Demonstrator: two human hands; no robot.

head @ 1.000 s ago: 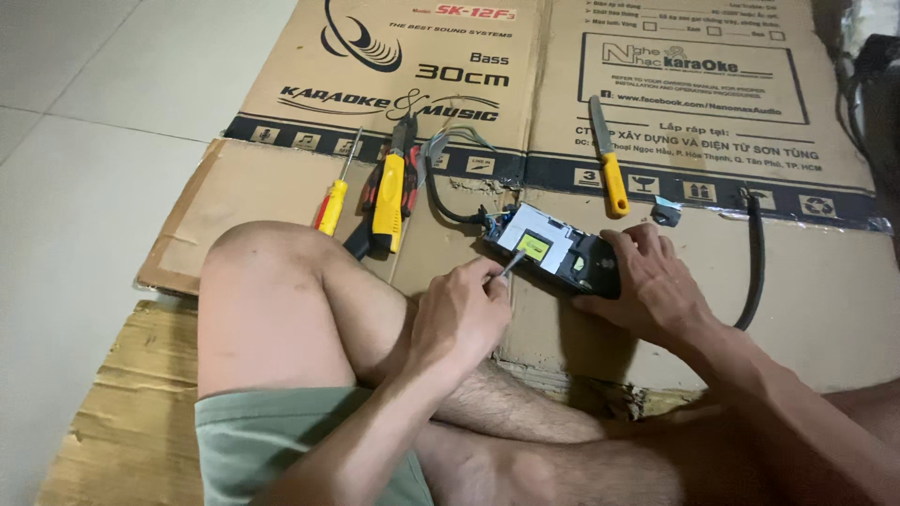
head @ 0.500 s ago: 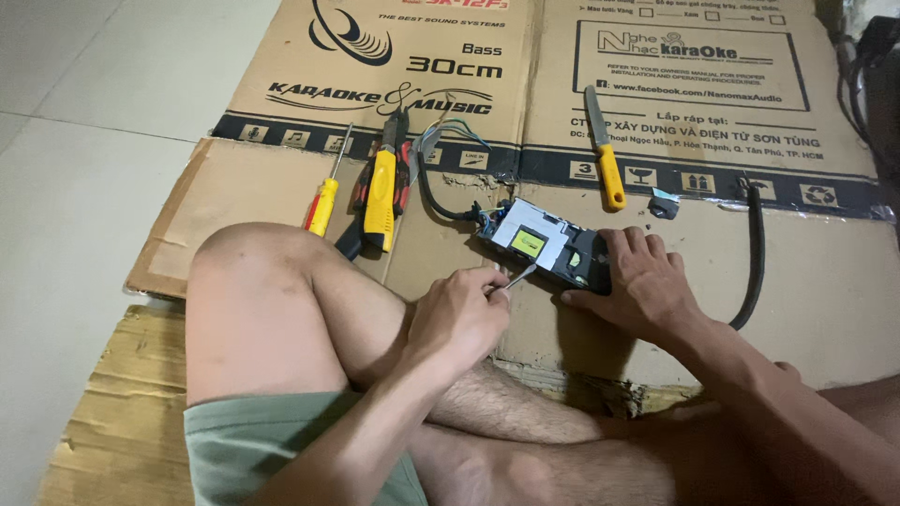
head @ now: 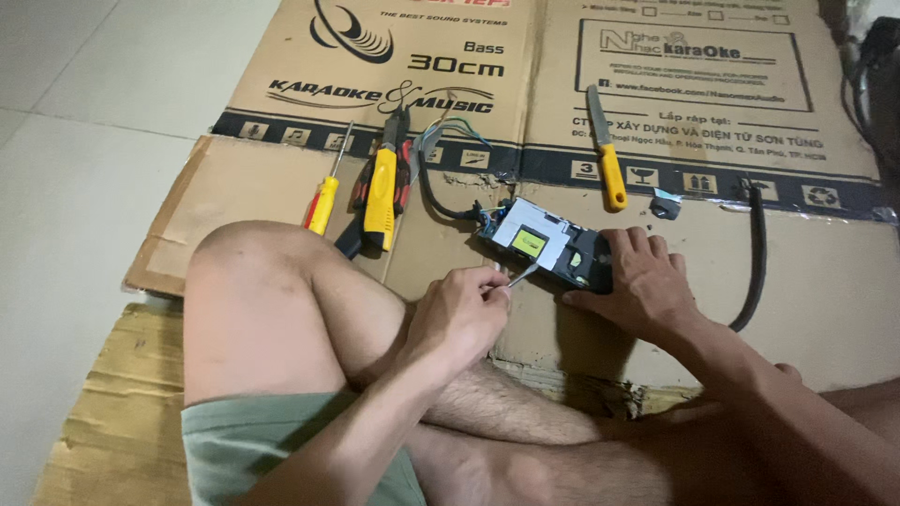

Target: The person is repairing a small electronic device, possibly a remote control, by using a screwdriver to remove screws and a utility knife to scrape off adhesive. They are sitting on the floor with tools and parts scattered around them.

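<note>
A small electronic module (head: 544,245) with a metal cover, a yellow-green label and a black end lies on flattened cardboard (head: 234,187). My right hand (head: 639,279) presses on its black right end and holds it down. My left hand (head: 459,314) grips a thin metal tool (head: 521,273), probably a small screwdriver, whose tip touches the module's near edge. Coloured wires and a black cable (head: 436,192) run out of the module's left end. My bare left knee (head: 262,300) is raised just left of my left hand.
A yellow-handled screwdriver (head: 325,197) and yellow-and-red-handled pliers (head: 382,187) lie to the left. A yellow-handled knife (head: 607,159) lies behind the module. A thick black cable (head: 756,248) curves at the right, a small grey scrap (head: 667,203) near it. Tiled floor (head: 75,112) borders the cardboard.
The view has shifted slightly. My hands stay on the module, and the tool tip remains at its near edge.
</note>
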